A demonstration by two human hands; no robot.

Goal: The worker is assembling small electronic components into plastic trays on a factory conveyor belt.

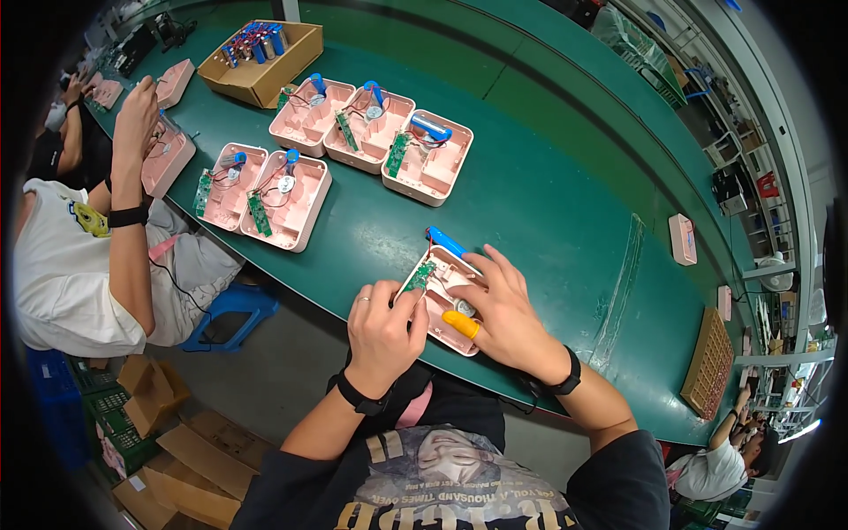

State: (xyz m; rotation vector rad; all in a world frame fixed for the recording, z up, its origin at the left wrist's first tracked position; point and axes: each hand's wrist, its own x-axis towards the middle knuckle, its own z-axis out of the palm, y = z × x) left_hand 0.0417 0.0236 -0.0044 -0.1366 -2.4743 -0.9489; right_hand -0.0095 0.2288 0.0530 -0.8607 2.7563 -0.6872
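A pink plastic housing (438, 332) lies at the near table edge between my hands. My left hand (386, 331) is closed at its left side, fingertips on a green circuit board (422, 276) at the housing's wall. My right hand (508, 318) reaches in from the right, with a yellow finger cot (461, 324) on its thumb. Thumb and index finger close around a round silver disc (464, 306) inside; its other fingers stretch out above. A blue cylindrical battery (446, 240) on wires rests at the far rim. My fingers hide part of the inside.
Several pink housings (427, 157) with boards, batteries and wires stand farther left. Behind them is a cardboard box (261, 66) of blue batteries. A co-worker (97, 256) sits at left. At right are another pink piece (682, 239) and a tan partitioned tray (709, 363).
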